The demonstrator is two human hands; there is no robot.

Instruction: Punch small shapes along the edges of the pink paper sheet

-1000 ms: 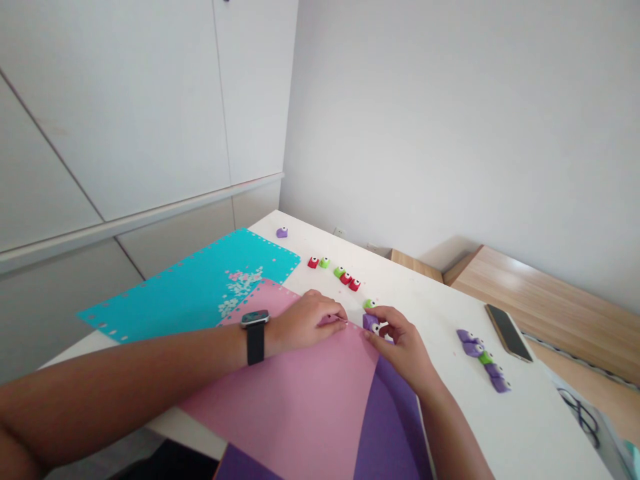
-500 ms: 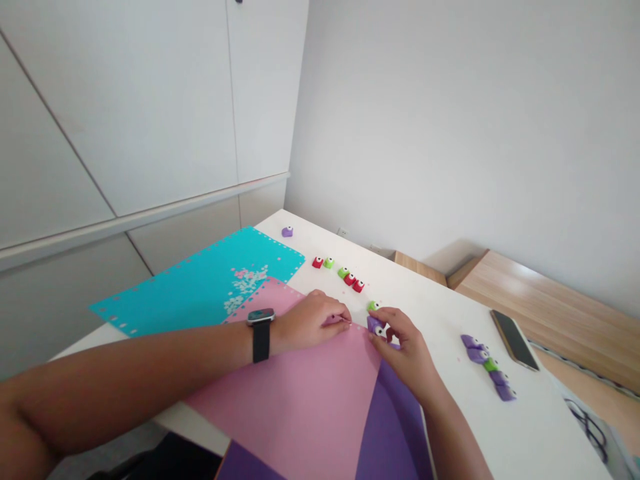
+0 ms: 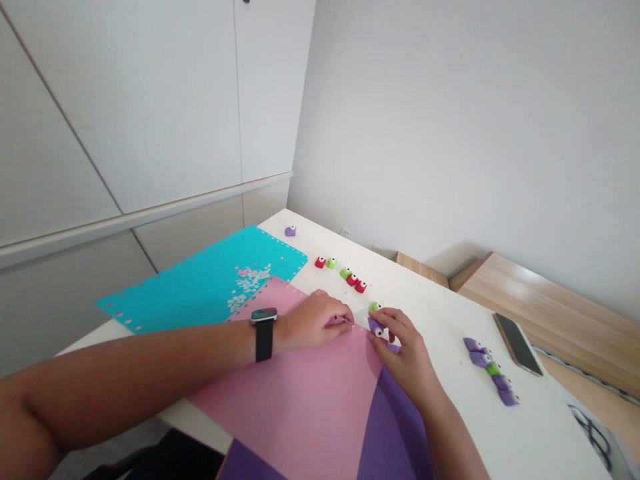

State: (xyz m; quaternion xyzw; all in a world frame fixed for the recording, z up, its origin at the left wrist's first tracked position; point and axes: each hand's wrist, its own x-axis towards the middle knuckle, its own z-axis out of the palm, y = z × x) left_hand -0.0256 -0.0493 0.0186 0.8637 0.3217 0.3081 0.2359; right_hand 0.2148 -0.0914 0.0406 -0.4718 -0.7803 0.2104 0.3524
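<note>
Purple craft punch (image 3: 376, 327) sits near the frame's centre, held in the right grip (image 3: 407, 357), whose fingers close around it at the edge of a pink paper sheet (image 3: 285, 400). The left grip (image 3: 317, 321) pinches that edge just beside it.

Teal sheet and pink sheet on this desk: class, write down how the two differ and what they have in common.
The teal sheet lies partly under the pink sheet, whose corner overlaps it. The teal sheet carries a cluster of pale flower-shaped marks; the pink sheet shows none in view. The left hand rests on the pink sheet, while no hand touches the teal sheet. Both are flat coloured sheets with small punched marks along their edges.
</note>
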